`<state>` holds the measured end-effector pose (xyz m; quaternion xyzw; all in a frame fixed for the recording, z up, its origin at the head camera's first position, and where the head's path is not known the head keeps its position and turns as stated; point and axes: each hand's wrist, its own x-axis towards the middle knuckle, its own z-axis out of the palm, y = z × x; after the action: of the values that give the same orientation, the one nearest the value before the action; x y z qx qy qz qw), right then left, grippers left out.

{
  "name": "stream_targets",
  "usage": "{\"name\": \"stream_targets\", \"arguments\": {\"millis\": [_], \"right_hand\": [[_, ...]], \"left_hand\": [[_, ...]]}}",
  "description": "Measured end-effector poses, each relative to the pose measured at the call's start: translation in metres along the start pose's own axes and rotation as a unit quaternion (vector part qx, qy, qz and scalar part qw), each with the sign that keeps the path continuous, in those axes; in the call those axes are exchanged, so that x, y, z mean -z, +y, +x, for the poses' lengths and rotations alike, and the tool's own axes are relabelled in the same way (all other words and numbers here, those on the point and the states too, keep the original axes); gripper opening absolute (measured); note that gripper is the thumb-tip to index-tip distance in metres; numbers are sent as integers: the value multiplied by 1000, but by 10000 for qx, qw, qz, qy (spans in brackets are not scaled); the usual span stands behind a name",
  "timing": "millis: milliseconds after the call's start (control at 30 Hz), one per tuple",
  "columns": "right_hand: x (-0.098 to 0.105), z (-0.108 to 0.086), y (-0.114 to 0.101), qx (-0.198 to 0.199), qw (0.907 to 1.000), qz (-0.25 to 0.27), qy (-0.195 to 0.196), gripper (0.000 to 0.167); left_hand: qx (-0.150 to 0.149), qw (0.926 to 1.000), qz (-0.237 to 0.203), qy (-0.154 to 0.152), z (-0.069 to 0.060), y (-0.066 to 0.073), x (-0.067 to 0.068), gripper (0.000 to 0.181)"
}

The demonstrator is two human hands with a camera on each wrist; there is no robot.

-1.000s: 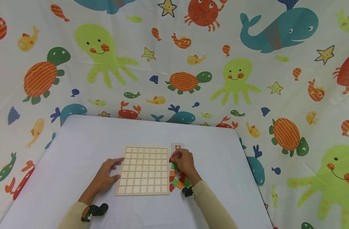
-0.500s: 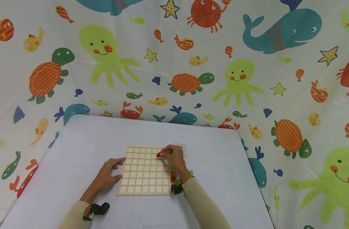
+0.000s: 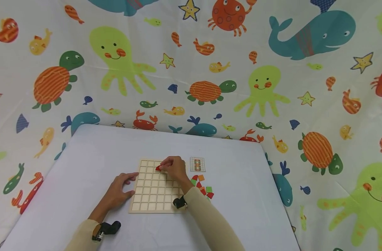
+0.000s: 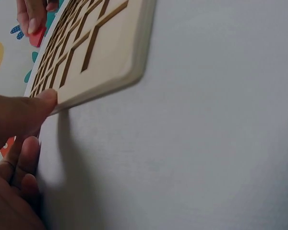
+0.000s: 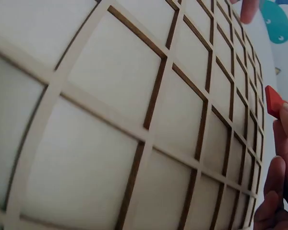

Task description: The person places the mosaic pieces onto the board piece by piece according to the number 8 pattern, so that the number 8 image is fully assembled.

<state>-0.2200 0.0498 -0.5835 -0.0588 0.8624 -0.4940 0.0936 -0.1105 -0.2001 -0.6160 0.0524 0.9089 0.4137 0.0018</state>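
Observation:
A wooden grid board [image 3: 148,197] of square recesses lies on the white table. My right hand [image 3: 176,170] pinches a red piece [image 3: 158,168] between thumb and fingers above the board's far rows. The right wrist view shows the same red piece [image 5: 273,101] held just off the grid; it has a straight side, and its full outline is partly covered by the fingers. At the board's left edge, my left hand [image 3: 117,190] rests with fingers spread, touching the rim. In the left wrist view its thumb [image 4: 47,99] lies against the board's corner side.
Right of the board lie several loose red, green and orange pieces [image 3: 208,189], partly hidden by the right forearm. A small card with a printed grid pattern [image 3: 197,164] lies beyond them. A patterned sea-animal cloth [image 3: 166,76] hangs behind the table.
My right hand has picked the red piece from the loose pieces and carried it left over the board's far rows. The left hand keeps its place at the left edge.

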Motion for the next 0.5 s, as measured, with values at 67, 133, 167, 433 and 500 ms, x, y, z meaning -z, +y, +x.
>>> {"name": "stream_targets", "arguments": {"millis": [67,133,167,433,500], "right_hand": [[-5,2,-1,-12,9999,-135,36,4],[-10,3,-1,-99,9996,-247,52,4],[-12,3,-1,-144,9994,-320,63,5],[-20,2,-3,-225,9970,-697,247,9],[-20,2,-5,-204,9965,-770,270,8]], "left_hand": [[14,10000,-3,-9,0,0,-1,75],[14,10000,-6,-9,0,-1,-1,74],[20,10000,-11,-5,0,0,-1,75],[104,9999,-11,-14,0,0,-2,75],[131,9999,-22,-17,0,1,-1,75]]}}
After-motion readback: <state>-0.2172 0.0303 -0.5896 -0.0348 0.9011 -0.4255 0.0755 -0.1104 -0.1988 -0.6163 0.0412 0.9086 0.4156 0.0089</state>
